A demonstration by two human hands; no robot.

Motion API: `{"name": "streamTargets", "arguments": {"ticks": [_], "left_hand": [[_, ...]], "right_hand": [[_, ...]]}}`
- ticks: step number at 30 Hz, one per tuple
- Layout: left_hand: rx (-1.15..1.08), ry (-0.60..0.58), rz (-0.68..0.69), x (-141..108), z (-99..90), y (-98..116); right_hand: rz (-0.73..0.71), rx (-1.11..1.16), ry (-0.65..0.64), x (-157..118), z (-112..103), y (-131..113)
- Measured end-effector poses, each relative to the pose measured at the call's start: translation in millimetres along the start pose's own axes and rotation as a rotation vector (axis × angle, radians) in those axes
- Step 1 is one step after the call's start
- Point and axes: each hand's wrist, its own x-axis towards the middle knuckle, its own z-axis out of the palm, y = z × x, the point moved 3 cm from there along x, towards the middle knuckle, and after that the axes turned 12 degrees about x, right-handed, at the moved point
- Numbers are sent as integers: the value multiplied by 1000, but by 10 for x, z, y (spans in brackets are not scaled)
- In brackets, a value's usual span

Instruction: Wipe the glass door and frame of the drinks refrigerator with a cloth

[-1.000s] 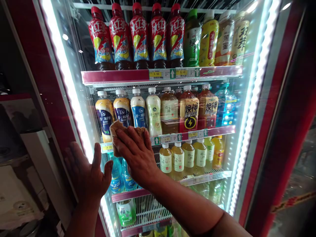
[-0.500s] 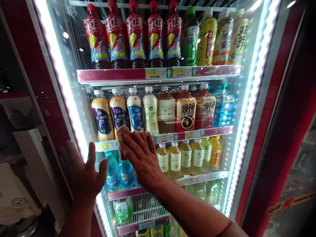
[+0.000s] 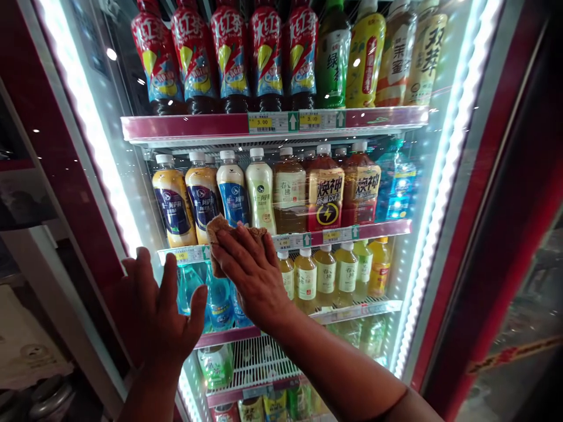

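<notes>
My right hand [image 3: 253, 272] presses a brown cloth [image 3: 216, 225] against the glass front of a lit drinks cooler, its fingers lying over the cloth. Behind the glass, the cloth is in front of a shelf edge [image 3: 334, 236] with price labels, below milk tea bottles [image 3: 175, 206]. To the left, my left hand [image 3: 162, 316] is raised with fingers spread and holds nothing. It is near the left light strip and overlaps the view of a blue bottle [image 3: 189, 284]. Whether its fingers touch the glass or frame, I cannot tell.
Red-labelled tea bottles [image 3: 229, 58] line the top shelf, with green and yellow bottles beside them. Bright light strips [image 3: 88, 111] run down both sides inside the dark red frame [image 3: 57, 158]. A pale upright panel [image 3: 61, 269] stands at the left.
My left hand has moved right, and its thumb now overlaps the blue bottles. My right hand and the cloth have shifted very little. The whole view has tilted slightly downward and moved closer.
</notes>
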Motion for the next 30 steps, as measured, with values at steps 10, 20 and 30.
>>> {"name": "streamTargets", "arguments": {"ticks": [10, 20, 30], "left_hand": [[-45, -95, -35, -10, 88, 286], [37, -111, 13, -70, 221, 239], [35, -117, -27, -46, 168, 322]], "right_hand": [[32, 14, 80, 74, -154, 166], [35, -4, 38, -30, -169, 220], [43, -2, 17, -123, -182, 242]]}}
